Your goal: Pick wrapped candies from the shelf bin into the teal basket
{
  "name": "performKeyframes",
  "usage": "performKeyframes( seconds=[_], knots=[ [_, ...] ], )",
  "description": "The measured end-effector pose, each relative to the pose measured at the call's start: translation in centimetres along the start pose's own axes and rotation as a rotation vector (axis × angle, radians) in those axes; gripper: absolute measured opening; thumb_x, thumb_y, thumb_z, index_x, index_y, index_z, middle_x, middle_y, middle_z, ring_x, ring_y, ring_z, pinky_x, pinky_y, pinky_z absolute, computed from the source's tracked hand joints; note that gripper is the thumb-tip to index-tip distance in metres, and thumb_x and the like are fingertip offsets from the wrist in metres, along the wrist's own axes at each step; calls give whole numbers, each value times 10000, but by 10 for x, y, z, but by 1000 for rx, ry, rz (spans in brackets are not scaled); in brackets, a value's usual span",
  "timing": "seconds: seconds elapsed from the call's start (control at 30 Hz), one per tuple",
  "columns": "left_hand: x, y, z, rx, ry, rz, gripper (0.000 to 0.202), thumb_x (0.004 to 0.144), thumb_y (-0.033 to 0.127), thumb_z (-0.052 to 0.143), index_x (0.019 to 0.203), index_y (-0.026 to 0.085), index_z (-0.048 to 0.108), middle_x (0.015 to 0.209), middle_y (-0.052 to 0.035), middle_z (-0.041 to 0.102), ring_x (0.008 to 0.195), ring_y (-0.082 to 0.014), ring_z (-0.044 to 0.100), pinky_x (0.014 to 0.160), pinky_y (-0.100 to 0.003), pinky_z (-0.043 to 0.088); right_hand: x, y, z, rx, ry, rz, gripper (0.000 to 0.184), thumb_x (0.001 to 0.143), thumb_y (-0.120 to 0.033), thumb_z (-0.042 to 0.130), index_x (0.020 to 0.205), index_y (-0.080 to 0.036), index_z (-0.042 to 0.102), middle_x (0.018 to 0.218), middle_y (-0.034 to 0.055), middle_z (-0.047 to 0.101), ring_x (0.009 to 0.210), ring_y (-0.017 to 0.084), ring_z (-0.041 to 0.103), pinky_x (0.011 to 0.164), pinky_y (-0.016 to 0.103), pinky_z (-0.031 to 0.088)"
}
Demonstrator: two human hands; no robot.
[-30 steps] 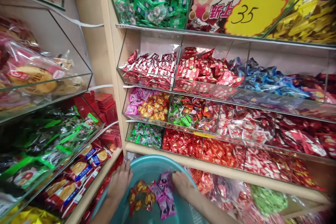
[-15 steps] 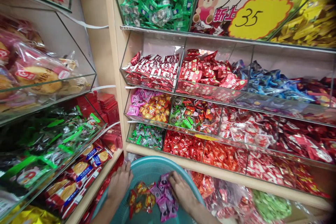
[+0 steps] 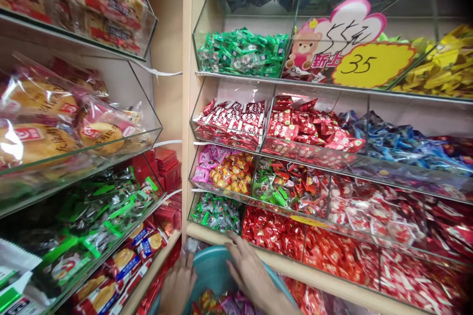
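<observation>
A teal plastic basket point(image 3: 210, 268) stands below the shelf front, with pink-purple wrapped candies point(image 3: 238, 303) and orange-gold wrapped candies point(image 3: 207, 301) inside it. My left hand point(image 3: 180, 278) is closed over the basket's left rim. Above the basket's far side, my right hand point(image 3: 248, 268) reaches forward with thumb and fingers apart and nothing visible in it. Its fingertips are by the wooden shelf edge point(image 3: 207, 233), close to the bin of green wrapped candies point(image 3: 216, 212) and the bin of red wrapped candies point(image 3: 271, 226).
Clear-fronted bins hold pink candies point(image 3: 207, 163), gold candies point(image 3: 234, 172) and dark red packets point(image 3: 236, 120). A yellow price sign point(image 3: 373, 65) hangs above. On the left, glass-fronted shelves hold packaged breads point(image 3: 99, 130) and green-edged packets point(image 3: 92, 236).
My right hand has left the pink-purple candies and moved up and forward to the shelf edge. My left hand stays at the basket rim. The view has tilted upward.
</observation>
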State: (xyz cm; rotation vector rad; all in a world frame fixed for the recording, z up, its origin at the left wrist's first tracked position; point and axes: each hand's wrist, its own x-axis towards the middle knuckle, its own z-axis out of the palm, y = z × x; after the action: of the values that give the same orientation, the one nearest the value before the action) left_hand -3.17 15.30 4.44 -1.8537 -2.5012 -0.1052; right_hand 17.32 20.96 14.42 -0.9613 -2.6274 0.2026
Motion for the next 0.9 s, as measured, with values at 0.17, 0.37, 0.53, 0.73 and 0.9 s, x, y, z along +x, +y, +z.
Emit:
performKeyframes(
  seconds=[0.17, 0.37, 0.53, 0.73, 0.9],
  knots=[
    [1, -7, 12, -10, 38, -20, 500, 866, 152, 295, 1325, 146, 493, 1269, -132, 609, 1113, -236, 605, 902, -359, 514, 94, -21, -66, 30, 244, -212, 351, 881, -176, 437, 1229, -184, 481, 1292, 118, 477, 1168, 232, 472, 975, 394, 451],
    [3, -13, 23, -12, 90, -17, 512, 842, 164, 335, 1299, 290, 529, 1249, -56, 636, 1116, -231, 612, 912, -356, 519, 185, -30, -116, -221, 111, -299, 399, 865, -83, 425, 1255, -159, 458, 1263, 123, 467, 1079, 223, 474, 896, 381, 454],
    [6, -14, 25, -51, 84, -28, 502, 829, 194, 384, 1285, 346, 530, 1231, -39, 649, 1110, -247, 614, 866, -366, 529, 216, -37, -117, -493, -62, -386, 373, 875, -68, 415, 1215, -187, 511, 1243, 113, 468, 1069, 234, 483, 818, 364, 467],
    [9, -20, 36, -82, 126, -9, 514, 832, 200, 388, 1297, 381, 508, 1210, -14, 661, 1100, -253, 621, 865, -399, 545, 224, -47, -105, -640, -120, -426, 267, 928, -216, 423, 1144, -187, 577, 1185, 114, 513, 1053, 245, 510, 822, 408, 466],
    [9, -18, 33, -49, 95, -18, 509, 817, 189, 404, 1276, 363, 539, 1228, -25, 650, 1118, -245, 611, 904, -376, 530, 225, -49, -102, -641, -93, -452, 249, 932, -248, 426, 1092, -184, 606, 1155, 105, 542, 1012, 227, 532, 803, 384, 460]
  ],
)
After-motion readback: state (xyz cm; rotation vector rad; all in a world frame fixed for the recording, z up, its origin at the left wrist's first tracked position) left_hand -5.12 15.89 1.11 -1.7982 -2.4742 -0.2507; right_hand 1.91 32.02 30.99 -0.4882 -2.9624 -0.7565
